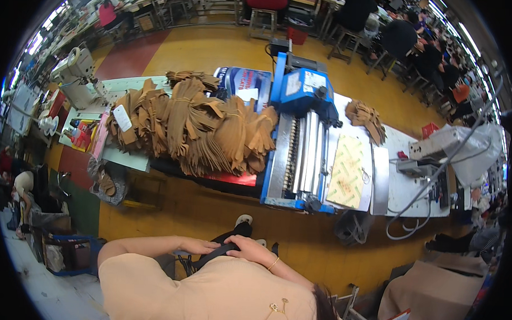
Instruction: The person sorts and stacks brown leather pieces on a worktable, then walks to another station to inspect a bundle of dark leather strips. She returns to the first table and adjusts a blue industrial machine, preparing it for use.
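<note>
partly hidden: black cloth [226, 250] | left fingers [210, 246], right fingers [234, 239] at it | opening, grip: cannot tell

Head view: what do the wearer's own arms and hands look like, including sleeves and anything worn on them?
The left hand and right hand are bare, without gloves. A short-sleeved beige top leaves the forearms uncovered. A thin gold-coloured bracelet circles the right wrist.

left fingers [210, 246], right fingers [234, 239] close together; left arm [146, 245] bent
</note>
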A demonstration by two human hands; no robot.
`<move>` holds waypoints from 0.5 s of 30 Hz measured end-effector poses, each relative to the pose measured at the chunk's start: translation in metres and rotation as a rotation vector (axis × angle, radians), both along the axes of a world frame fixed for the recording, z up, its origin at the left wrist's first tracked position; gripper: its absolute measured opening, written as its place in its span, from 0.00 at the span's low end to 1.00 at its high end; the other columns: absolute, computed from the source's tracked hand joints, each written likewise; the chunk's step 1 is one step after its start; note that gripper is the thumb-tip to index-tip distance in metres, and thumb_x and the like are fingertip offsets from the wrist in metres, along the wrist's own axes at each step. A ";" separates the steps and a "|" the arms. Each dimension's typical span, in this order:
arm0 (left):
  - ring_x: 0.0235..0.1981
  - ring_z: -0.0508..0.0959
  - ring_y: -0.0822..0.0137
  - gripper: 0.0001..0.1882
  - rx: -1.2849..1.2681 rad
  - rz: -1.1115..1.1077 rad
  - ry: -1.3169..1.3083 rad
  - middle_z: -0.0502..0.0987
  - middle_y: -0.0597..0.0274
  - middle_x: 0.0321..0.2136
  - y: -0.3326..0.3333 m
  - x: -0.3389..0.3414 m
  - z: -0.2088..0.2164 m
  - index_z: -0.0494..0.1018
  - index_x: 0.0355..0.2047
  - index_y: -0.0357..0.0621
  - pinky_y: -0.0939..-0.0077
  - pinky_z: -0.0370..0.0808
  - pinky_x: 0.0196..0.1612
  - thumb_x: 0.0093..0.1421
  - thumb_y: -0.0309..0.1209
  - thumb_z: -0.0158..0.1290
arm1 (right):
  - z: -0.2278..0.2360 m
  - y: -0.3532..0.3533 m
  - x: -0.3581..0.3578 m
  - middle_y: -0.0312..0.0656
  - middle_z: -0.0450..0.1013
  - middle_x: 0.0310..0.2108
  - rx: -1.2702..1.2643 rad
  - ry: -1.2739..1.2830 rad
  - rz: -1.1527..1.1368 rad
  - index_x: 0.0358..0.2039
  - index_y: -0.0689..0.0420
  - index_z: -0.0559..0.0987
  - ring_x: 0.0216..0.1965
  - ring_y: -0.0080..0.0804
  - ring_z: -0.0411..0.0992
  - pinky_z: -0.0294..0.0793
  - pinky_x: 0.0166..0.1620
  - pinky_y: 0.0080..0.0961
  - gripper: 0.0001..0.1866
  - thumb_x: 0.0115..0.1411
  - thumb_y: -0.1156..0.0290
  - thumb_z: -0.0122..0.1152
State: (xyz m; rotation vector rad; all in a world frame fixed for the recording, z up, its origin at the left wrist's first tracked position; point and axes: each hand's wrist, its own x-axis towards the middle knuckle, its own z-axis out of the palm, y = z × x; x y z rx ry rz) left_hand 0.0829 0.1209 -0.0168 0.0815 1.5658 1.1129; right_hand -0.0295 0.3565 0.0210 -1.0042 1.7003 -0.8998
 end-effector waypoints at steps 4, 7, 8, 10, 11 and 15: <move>0.64 0.59 0.57 0.37 0.011 0.150 -0.036 0.59 0.50 0.64 0.011 0.020 -0.043 0.57 0.65 0.42 0.67 0.55 0.65 0.66 0.58 0.35 | -0.001 -0.021 0.002 0.51 0.72 0.46 0.021 -0.020 0.046 0.50 0.58 0.72 0.50 0.47 0.71 0.69 0.53 0.36 0.22 0.58 0.62 0.61; 0.60 0.66 0.55 0.40 -0.103 0.252 -0.136 0.66 0.48 0.60 0.020 0.019 -0.049 0.64 0.61 0.44 0.65 0.61 0.61 0.63 0.64 0.36 | -0.004 -0.033 0.003 0.52 0.71 0.48 0.047 -0.030 0.081 0.50 0.59 0.72 0.51 0.48 0.70 0.69 0.54 0.37 0.22 0.57 0.62 0.62; 0.58 0.68 0.55 0.40 -0.228 0.295 -0.230 0.68 0.48 0.58 0.022 0.017 -0.045 0.67 0.59 0.44 0.65 0.63 0.60 0.63 0.65 0.36 | -0.005 -0.037 0.004 0.52 0.71 0.48 0.073 -0.027 0.103 0.50 0.58 0.71 0.51 0.49 0.70 0.69 0.54 0.37 0.23 0.57 0.62 0.62; 0.55 0.72 0.55 0.40 -0.344 0.409 -0.326 0.72 0.47 0.54 0.018 0.017 -0.029 0.72 0.55 0.44 0.64 0.67 0.56 0.61 0.66 0.39 | -0.007 -0.042 0.004 0.52 0.70 0.48 0.047 -0.026 0.122 0.52 0.58 0.71 0.51 0.48 0.70 0.69 0.54 0.36 0.23 0.58 0.62 0.62; 0.53 0.73 0.55 0.39 -0.337 0.475 -0.326 0.74 0.47 0.52 0.011 0.018 -0.019 0.74 0.53 0.43 0.65 0.68 0.55 0.61 0.66 0.41 | -0.007 -0.045 0.004 0.51 0.69 0.49 -0.005 -0.031 0.111 0.52 0.57 0.70 0.51 0.48 0.70 0.69 0.54 0.36 0.24 0.58 0.62 0.61; 0.50 0.75 0.57 0.38 -0.417 0.337 -0.161 0.75 0.47 0.49 -0.024 0.012 0.019 0.73 0.54 0.42 0.68 0.70 0.52 0.59 0.64 0.47 | -0.006 -0.049 0.001 0.49 0.69 0.48 0.041 -0.051 0.092 0.54 0.57 0.69 0.50 0.46 0.70 0.69 0.53 0.35 0.25 0.59 0.61 0.61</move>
